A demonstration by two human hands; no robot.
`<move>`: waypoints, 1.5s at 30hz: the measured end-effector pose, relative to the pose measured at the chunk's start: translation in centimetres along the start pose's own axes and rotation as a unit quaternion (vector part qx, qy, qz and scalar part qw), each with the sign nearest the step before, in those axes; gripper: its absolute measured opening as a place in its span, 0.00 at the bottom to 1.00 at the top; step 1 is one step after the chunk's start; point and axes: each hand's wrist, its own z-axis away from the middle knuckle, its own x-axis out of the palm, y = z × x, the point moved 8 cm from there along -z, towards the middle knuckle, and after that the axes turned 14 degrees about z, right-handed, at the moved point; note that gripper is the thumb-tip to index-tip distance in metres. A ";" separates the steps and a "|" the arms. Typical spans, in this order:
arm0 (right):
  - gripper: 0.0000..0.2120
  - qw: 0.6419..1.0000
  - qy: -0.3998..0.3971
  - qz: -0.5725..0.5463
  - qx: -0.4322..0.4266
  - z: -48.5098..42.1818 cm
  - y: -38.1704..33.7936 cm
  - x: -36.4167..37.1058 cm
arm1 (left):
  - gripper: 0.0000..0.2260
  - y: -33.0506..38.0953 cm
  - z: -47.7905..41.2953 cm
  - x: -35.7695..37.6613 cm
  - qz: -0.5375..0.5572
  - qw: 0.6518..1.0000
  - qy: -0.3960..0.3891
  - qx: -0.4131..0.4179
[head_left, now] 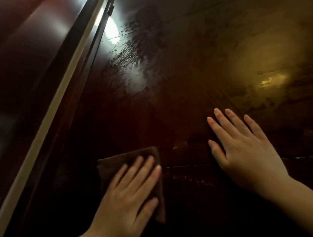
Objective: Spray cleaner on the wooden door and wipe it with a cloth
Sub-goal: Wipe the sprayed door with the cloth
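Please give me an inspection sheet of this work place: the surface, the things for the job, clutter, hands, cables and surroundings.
Surface: dark glossy wooden door, with wet smeared streaks near the top.
Job's things: folded brown cloth flat on the door; no spray bottle seen.
Clutter: nothing seen.
Hands: left hand pressing on the cloth; right hand open, flat on bare wood.
Cables: nothing seen.
Surroundings: pale strip along the door's left edge; dim light.
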 end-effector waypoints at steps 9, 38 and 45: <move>0.32 0.999 -0.043 -0.004 -0.013 0.0 -0.2 0.0 | 0.24 1.1 -0.9 0.0 0.032 0.996 0.039 -0.069; 0.31 0.999 -0.049 -0.003 -0.002 -0.2 0.2 0.2 | 0.24 -0.1 1.1 0.0 0.068 0.994 0.002 -0.082; 0.31 0.999 -0.050 -0.004 -0.008 -0.2 0.1 0.0 | 0.28 0.4 4.4 0.2 0.039 0.988 -0.004 -0.149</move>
